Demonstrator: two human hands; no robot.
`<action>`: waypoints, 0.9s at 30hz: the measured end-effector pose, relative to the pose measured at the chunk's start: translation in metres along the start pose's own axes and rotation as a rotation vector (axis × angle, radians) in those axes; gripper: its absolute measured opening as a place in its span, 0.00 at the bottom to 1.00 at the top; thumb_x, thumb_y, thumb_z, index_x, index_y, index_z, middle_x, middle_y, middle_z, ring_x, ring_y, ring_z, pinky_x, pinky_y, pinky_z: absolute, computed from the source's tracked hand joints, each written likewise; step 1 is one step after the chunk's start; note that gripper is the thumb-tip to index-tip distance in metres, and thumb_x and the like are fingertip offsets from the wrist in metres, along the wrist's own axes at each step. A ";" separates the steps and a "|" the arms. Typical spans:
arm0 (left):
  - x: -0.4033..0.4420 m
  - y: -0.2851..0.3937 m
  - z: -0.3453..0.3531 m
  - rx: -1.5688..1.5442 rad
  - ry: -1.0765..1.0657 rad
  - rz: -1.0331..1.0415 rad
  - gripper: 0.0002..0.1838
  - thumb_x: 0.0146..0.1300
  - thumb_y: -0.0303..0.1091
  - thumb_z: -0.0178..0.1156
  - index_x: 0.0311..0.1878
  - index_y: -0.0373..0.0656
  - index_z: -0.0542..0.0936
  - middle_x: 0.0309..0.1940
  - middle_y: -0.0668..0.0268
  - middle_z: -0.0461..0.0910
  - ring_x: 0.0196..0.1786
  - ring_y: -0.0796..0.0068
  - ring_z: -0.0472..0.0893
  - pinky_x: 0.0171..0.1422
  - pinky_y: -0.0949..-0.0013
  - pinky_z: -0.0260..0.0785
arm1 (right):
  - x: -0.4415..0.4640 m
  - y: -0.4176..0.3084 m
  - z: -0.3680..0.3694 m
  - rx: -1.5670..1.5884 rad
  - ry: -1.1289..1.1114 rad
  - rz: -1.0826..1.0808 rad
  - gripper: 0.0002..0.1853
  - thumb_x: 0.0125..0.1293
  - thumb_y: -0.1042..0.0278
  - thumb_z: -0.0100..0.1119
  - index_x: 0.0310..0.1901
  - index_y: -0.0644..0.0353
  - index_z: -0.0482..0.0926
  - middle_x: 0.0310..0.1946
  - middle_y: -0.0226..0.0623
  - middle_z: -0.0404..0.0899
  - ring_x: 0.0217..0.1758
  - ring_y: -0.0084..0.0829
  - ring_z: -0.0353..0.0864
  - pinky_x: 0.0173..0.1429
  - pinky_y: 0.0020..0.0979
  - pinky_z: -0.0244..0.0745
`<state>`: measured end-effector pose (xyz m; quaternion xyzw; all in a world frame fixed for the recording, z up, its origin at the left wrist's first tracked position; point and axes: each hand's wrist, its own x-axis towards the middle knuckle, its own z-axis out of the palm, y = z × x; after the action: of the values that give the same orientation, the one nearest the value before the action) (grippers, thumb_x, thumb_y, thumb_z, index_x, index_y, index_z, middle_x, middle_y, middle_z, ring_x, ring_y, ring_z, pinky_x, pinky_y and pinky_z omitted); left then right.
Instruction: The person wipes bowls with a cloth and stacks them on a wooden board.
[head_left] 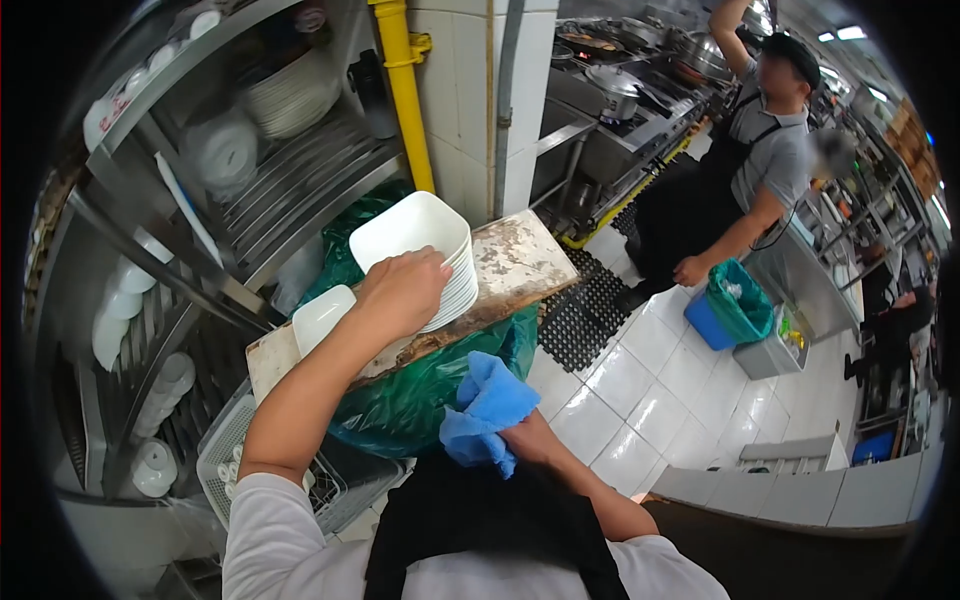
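Note:
A tall stack of white square bowls [410,228] rests on a worn wooden board [520,262]. My left hand [405,290] is closed over the near rim of the stack, fingers at the top bowl's edge; whether it grips one bowl or several I cannot tell. Left of my forearm sits a smaller white dish [322,318] on the same board. Close to my apron, my right hand [520,436] is closed on a blue cloth [490,400], which hides most of its fingers.
Green plastic bagging [400,410] hangs under the board. Metal racks [290,215] with stacked white dishes stand at left, beside a yellow pipe [402,90]. A grey basket [225,450] sits below. At right are a person in an apron [765,150] and a blue bin [710,318].

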<state>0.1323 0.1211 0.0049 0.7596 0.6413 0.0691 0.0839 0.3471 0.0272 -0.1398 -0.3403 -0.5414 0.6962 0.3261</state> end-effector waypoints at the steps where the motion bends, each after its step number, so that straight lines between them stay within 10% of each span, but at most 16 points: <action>1: 0.000 0.000 0.002 0.037 0.015 0.010 0.18 0.73 0.39 0.44 0.48 0.36 0.77 0.51 0.48 0.78 0.53 0.46 0.78 0.59 0.51 0.68 | -0.002 0.001 -0.001 0.027 0.005 0.005 0.26 0.63 0.60 0.65 0.59 0.63 0.73 0.54 0.36 0.78 0.57 0.28 0.75 0.62 0.32 0.70; 9: 0.000 -0.006 0.017 0.002 0.078 -0.005 0.16 0.69 0.40 0.50 0.49 0.37 0.77 0.55 0.51 0.77 0.58 0.50 0.76 0.62 0.55 0.68 | -0.001 0.010 -0.026 -0.109 -0.388 0.273 0.31 0.59 0.57 0.69 0.61 0.62 0.71 0.56 0.37 0.77 0.58 0.28 0.74 0.64 0.34 0.69; 20: -0.052 -0.031 0.026 -0.098 0.604 0.108 0.31 0.60 0.42 0.62 0.66 0.41 0.70 0.68 0.53 0.66 0.72 0.50 0.62 0.75 0.48 0.54 | 0.048 0.003 0.028 -0.516 -0.634 -0.040 0.34 0.59 0.62 0.68 0.65 0.63 0.68 0.63 0.44 0.71 0.67 0.36 0.70 0.71 0.37 0.63; 27: -0.155 -0.146 0.085 -0.404 0.522 -0.494 0.45 0.55 0.35 0.67 0.74 0.39 0.55 0.72 0.48 0.58 0.74 0.48 0.57 0.77 0.59 0.52 | 0.089 -0.016 0.061 -0.380 -0.525 -0.246 0.27 0.62 0.65 0.62 0.61 0.64 0.71 0.61 0.45 0.73 0.65 0.39 0.72 0.69 0.37 0.65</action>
<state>-0.0159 -0.0107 -0.1091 0.5079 0.7777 0.3617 0.0798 0.2481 0.0710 -0.1234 -0.1364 -0.7638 0.6023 0.1878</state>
